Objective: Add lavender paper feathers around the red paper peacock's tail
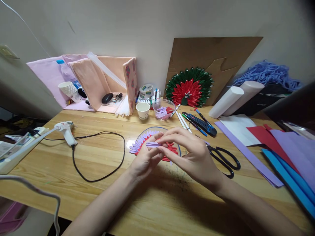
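A small folded purple strip (152, 144) is pinched between my two hands above the middle of the table. My left hand (145, 160) grips it from below with curled fingers. The thumb and fingertips of my right hand (190, 149) close on its right end. Just behind and beneath the hands lies a round craft piece (141, 141) with purple petals at the outside and red ones inside, partly hidden by my hands. Black-handled scissors (225, 160) rest to the right of my right hand, their blades mostly out of sight.
A glue gun (66, 132) with a looping black cord stands at left. A paper cup (143, 110), a clear bowl of cut pieces (164, 109), pens and a utility knife (201, 124) sit behind. Coloured sheets (283, 147) lie right; a red-green fan piece (188, 87) leans on cardboard (187, 52).
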Tool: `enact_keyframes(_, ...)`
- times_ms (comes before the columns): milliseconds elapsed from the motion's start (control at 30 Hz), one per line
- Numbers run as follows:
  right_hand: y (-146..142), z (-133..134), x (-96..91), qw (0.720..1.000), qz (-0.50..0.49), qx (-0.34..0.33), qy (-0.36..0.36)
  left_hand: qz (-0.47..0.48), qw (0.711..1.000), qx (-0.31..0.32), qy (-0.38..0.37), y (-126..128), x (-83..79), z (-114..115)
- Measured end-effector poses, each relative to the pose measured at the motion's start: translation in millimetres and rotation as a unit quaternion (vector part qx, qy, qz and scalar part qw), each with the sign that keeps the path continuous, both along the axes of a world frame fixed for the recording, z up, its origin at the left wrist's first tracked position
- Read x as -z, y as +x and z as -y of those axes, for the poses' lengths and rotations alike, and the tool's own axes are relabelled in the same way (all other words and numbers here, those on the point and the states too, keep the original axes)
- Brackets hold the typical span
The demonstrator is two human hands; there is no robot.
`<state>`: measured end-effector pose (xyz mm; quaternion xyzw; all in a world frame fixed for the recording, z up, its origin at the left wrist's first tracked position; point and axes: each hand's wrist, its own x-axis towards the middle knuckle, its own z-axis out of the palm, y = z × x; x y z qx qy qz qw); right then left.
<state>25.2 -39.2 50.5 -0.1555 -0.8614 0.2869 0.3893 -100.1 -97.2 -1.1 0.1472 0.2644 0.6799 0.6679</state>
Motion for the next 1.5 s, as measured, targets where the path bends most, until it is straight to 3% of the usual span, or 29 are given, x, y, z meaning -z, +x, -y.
enact_keyframes(333,-0.2,0.9,-3.3,0.999,0.004,-0.010,-0.038,-0.065,0.998,0.005,0.025,-3.1,1.9,0.4)
enact_keyframes(633,-0.6,7.7,0.6,0.998,-0.034,0.007,-0.060,-0.104,0.992,0.054,0.039,-2.7,6.0,2.9)
enact_keyframes(767,1.9,3.7,-4.8,0.993,-0.031,0.011,-0.116,-0.125,0.990,0.070,0.020,-5.2,4.0,0.4)
enact_keyframes(867,7.1,-13.8,-8.9,0.980,-0.031,0.033,-0.196,-0.224,0.973,0.044,-0.024,-15.7,5.0,-3.8)
enact_keyframes(1000,16.0,-56.2,1.2,0.963,-0.043,0.055,-0.261,-0.445,0.891,-0.072,-0.049,-35.4,13.1,-7.0)
enact_keyframes(1067,19.9,-77.9,16.0,0.956,-0.013,0.046,-0.288,-0.536,0.838,-0.090,-0.045,-41.3,17.9,-6.8)
enact_keyframes(1233,24.9,-113.1,65.9,0.937,0.079,0.025,-0.338,-0.712,0.700,-0.029,0.047,-33.5,24.3,-8.9)
enact_keyframes(1333,25.3,-124.7,84.5,0.920,0.132,0.000,-0.369,-0.764,0.633,0.019,0.122,-22.2,26.6,-13.4)
enact_keyframes(1400,24.6,-131.8,88.4,0.915,0.153,-0.018,-0.372,-0.781,0.604,0.041,0.153,-17.2,28.3,-15.1)
enact_keyframes(1500,21.2,-142.2,86.7,0.913,0.183,-0.045,-0.361,-0.790,0.587,0.049,0.173,-16.2,30.9,-12.3)
